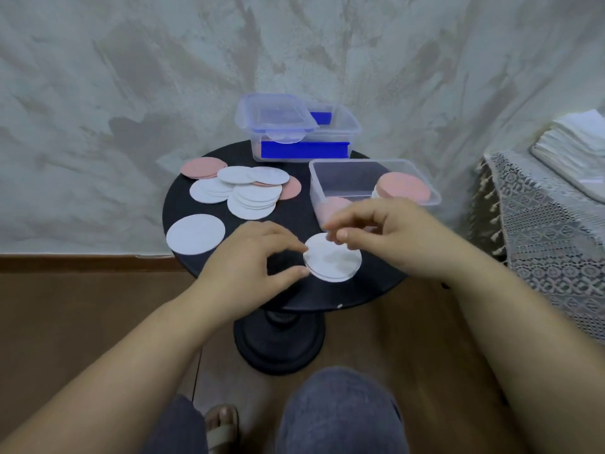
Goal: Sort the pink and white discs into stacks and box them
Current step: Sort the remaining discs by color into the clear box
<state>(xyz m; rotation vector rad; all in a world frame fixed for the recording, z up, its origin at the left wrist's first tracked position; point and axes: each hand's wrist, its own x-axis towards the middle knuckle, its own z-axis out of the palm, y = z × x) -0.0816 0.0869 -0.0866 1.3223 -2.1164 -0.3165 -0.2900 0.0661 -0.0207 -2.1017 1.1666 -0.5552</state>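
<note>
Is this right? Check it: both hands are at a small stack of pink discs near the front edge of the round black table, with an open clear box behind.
Wrong colour. The head view shows the small stack is of white discs. The left hand pinches its edge and the right hand is over it, near the front edge of the round black table, with the open clear box behind.

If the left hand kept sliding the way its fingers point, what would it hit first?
The left hand points right, and its fingertips already touch the small stack of white round discs near the round black table's front edge. Beyond it, probably the right hand; depth is unclear.
</note>
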